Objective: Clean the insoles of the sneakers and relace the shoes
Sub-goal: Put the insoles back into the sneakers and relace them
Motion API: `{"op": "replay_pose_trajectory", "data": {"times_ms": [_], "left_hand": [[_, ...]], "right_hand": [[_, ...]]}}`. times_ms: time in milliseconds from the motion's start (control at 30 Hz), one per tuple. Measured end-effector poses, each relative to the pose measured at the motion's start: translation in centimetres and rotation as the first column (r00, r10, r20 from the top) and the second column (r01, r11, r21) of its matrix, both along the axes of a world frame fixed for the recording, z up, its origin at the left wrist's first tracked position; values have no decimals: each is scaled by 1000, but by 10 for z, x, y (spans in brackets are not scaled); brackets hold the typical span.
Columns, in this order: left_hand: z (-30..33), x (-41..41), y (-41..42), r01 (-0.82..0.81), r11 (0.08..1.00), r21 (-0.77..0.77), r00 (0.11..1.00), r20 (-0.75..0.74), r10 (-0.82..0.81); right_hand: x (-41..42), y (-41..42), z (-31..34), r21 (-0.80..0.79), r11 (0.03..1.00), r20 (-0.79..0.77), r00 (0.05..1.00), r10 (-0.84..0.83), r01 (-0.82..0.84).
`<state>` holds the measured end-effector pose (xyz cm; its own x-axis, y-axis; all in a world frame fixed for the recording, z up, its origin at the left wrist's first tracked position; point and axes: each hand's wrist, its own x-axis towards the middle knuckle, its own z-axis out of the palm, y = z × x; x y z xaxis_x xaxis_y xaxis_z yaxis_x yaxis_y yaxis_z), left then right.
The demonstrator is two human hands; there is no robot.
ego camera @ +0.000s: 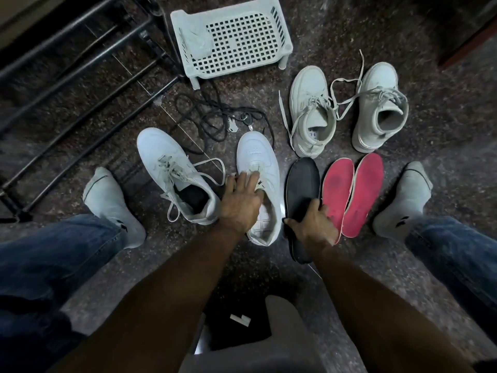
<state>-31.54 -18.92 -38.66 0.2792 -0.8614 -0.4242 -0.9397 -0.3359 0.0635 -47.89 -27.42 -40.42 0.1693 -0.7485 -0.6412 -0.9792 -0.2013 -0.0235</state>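
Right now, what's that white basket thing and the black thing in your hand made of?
The white basket looks like hard molded plastic: a stiff grid of square holes, with a slightly shiny finish. The black insole gripped by the right hand seems to be soft foam, perhaps fabric-topped: thin, matte and foot-shaped. The exact material isn't certain.

Left hand (pixel 240 203) reaches forward, fingers spread flat; right hand (pixel 313 224) curls in a closed grip.
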Motion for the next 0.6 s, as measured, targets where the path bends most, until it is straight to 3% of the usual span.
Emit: {"op": "replay_pose_trajectory", "data": {"times_ms": [300, 600], "left_hand": [[-19, -12, -9, -170, 985, -31, 985, 8, 170], [-22, -15, -17, -207, 978, 12, 978, 31, 207]], "right_hand": [[1, 5, -8, -8, 1000, 7, 1000, -7, 7], [-7, 8, -12, -60, 995, 116, 991, -68, 76]]}}
